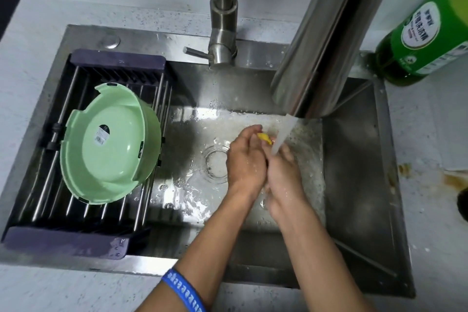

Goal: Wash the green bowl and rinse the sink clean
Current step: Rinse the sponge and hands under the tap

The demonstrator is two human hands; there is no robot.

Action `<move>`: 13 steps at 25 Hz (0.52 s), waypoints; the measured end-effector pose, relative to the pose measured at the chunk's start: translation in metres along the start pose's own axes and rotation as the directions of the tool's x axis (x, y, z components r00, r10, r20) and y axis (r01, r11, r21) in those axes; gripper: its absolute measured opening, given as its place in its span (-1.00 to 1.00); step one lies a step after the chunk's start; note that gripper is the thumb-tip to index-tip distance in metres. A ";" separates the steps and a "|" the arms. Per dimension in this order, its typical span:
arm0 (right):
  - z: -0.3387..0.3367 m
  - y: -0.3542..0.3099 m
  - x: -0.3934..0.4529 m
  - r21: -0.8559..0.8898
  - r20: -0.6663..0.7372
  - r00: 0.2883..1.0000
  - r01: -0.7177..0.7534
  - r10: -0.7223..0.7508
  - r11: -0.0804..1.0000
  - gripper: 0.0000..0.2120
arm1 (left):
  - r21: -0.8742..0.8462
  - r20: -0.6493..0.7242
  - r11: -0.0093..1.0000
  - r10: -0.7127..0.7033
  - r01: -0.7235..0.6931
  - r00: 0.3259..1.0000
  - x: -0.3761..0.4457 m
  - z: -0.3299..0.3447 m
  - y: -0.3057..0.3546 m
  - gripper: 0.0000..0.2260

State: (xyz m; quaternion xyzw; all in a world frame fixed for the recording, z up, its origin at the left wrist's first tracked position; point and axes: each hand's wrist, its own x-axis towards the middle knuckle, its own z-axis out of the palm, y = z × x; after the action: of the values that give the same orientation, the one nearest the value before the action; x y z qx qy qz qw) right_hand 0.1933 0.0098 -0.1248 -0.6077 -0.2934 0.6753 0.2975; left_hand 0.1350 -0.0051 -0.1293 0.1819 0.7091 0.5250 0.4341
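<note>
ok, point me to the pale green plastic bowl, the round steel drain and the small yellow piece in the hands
pale green plastic bowl [106,152]: head view, inner floor.
round steel drain [215,162]: head view, visible left part.
small yellow piece [264,138]: head view, exposed middle.

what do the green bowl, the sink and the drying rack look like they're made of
Green bowl: likely plastic, matte pastel, moulded notched rim, barcode sticker inside.
Sink: stainless steel by its brushed grey sheen and wet reflections.
Drying rack: shiny metal rods, probably steel, with purple ends that look like plastic.

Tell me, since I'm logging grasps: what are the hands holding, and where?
A small yellow item, squeezed between both hands' fingertips, left hand and right hand, under running water. Mostly hidden; identity unclear.
</note>
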 end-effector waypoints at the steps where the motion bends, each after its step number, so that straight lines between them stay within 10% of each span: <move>1: -0.004 -0.003 -0.001 0.053 0.007 1.000 -0.018 0.018 0.998 -0.89 | 0.087 0.050 0.993 0.070 -0.075 0.996 -0.007 0.003 0.002 -0.68; 4: -0.018 -0.011 -0.003 0.245 0.106 0.993 -0.074 0.049 0.967 -0.74 | 0.356 0.222 0.880 0.247 -0.315 0.943 -0.022 0.009 0.014 -0.63; 9: -0.021 -0.005 -0.011 0.175 0.019 0.999 0.037 -0.041 0.984 -0.63 | 0.763 0.299 0.627 -0.127 -0.157 0.946 0.026 0.002 0.043 -0.56; 13: -0.027 -0.007 -0.003 0.490 0.096 0.988 -0.149 0.117 0.859 -0.71 | 0.570 0.567 0.571 0.247 -0.591 0.786 -0.009 0.023 0.048 -0.62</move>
State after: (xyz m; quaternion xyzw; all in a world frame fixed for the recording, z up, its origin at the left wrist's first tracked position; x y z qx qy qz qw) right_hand 0.2208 0.0133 -0.1203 -0.5085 -0.0769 0.7656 0.3865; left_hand 0.1491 0.0206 -0.0840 0.6148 0.6767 0.2377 0.3280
